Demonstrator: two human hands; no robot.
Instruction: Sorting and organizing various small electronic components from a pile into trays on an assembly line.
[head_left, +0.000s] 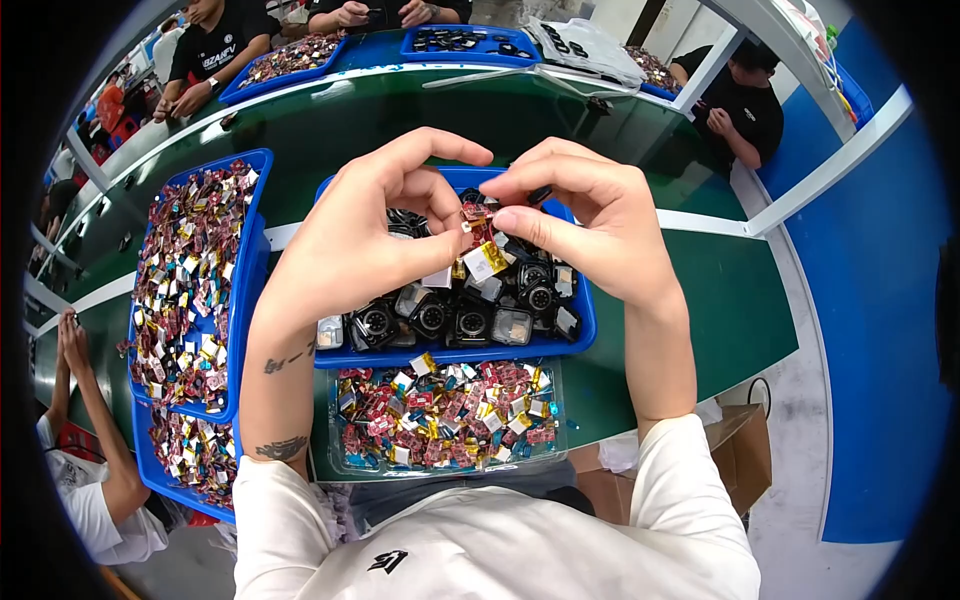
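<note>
A small red circuit board (481,222) is pinched between my two hands, with a white block wrapped in yellow tape (485,261) just below it. My left hand (375,222) grips its left side with thumb and bent fingers, index finger raised. On the other side my right hand (590,212) closes thumb and index finger on it. Directly beneath is a blue tray (455,355) of black casings with round dials (430,316), partly hidden by my hands. Closer to me, a clear plastic tray (450,466) holds many red boards with white and yellow parts (440,410).
Two stacked blue trays (250,300) full of similar boards stand at the left. Across the green table (400,115) are more blue trays (470,58) and a grey-white bag (590,52). Co-workers sit opposite, and another's hands (72,345) show at far left. White frame posts (830,165) rise at right.
</note>
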